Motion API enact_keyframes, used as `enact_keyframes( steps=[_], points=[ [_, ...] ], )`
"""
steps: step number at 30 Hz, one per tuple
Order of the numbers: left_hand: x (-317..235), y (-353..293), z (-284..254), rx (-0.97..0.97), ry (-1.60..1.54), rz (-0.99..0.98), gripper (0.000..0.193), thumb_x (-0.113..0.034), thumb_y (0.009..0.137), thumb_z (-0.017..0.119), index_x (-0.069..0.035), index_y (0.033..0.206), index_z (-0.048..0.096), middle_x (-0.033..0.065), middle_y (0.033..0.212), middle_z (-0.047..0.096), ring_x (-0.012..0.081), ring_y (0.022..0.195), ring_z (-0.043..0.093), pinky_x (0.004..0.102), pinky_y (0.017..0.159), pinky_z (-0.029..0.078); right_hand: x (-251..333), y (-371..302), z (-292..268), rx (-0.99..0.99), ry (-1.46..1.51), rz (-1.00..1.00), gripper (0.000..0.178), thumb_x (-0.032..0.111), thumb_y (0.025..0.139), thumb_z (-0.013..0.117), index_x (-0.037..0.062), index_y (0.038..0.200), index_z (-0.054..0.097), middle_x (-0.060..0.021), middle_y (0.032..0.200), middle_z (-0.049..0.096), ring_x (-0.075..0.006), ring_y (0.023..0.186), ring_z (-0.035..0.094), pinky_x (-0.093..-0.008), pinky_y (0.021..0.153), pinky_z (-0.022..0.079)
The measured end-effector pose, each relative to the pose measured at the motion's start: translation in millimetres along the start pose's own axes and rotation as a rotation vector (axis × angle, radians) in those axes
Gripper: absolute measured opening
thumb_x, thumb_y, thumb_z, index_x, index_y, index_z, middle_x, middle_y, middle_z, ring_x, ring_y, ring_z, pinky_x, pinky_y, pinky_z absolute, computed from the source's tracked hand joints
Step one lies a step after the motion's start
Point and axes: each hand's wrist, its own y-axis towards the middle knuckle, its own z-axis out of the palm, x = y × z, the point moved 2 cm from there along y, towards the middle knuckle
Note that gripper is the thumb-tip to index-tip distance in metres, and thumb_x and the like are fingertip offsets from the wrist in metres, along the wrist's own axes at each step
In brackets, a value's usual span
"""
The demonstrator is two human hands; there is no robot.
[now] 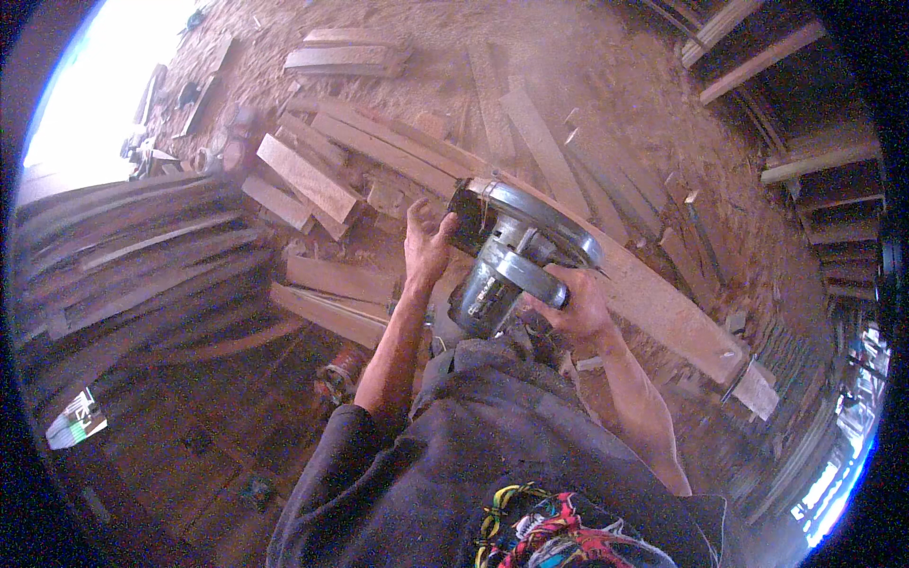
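A metal circular saw (492, 284) with a rounded silver guard and a barrel-shaped motor sits over a long timber beam (663, 308); whether it touches the wood I cannot tell. My right hand (578, 308) is wrapped round the saw's rear handle. Beside the dark front part of the saw is my left hand (428, 244), its thumb and fingers apart, near or just touching that edge. The beam runs from the upper left to the lower right, passing under the saw. The blade is hidden from view.
Cut wood blocks (308, 180) lie stacked left of the beam. Loose planks (549, 151) are scattered beyond it on sawdust-covered ground (587, 57). Long boards (142, 256) are piled at the left. A reddish round object (343, 371) sits by my left forearm. Timber posts (762, 62) stand at upper right.
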Motion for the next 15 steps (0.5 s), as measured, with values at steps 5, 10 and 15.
enact_keyframes(
  steps=[5, 10, 15],
  points=[
    [16, 11, 1, -0.034, 0.082, 0.155, 0.077, -0.040, 0.090, 0.078, -0.010, 0.150, 0.041, 0.0228, 0.119, 0.071, 0.0339, 0.112, 0.068, 0.0435, 0.100, 0.049, -14, -4, 6, 0.077, 0.001, 0.113, 0.045, 0.032, 0.079, 0.085, -0.0004, 0.109, 0.073, -0.0204, 0.098, 0.075, -0.0363, 0.089, 0.074, -0.0442, 0.084, 0.058],
    [9, 12, -5, 0.063, 0.054, 0.092, 0.075, -0.039, 0.090, 0.079, -0.008, 0.149, 0.044, 0.0245, 0.127, 0.067, 0.0336, 0.118, 0.064, 0.0435, 0.102, 0.048, -3, 3, -1, 0.149, 0.038, 0.112, 0.047, 0.033, 0.080, 0.083, 0.0006, 0.113, 0.073, -0.0220, 0.098, 0.075, -0.0413, 0.092, 0.073, -0.0469, 0.086, 0.058],
    [-13, 0, -5, -0.009, 0.128, 0.122, 0.074, -0.038, 0.089, 0.079, -0.007, 0.147, 0.046, 0.0258, 0.138, 0.059, 0.0348, 0.126, 0.058, 0.0439, 0.107, 0.044, -11, 2, 3, 0.096, -0.002, 0.042, 0.041, 0.031, 0.080, 0.080, 0.0046, 0.111, 0.073, -0.0219, 0.094, 0.074, -0.0421, 0.088, 0.072, -0.0492, 0.081, 0.057]
  ],
)
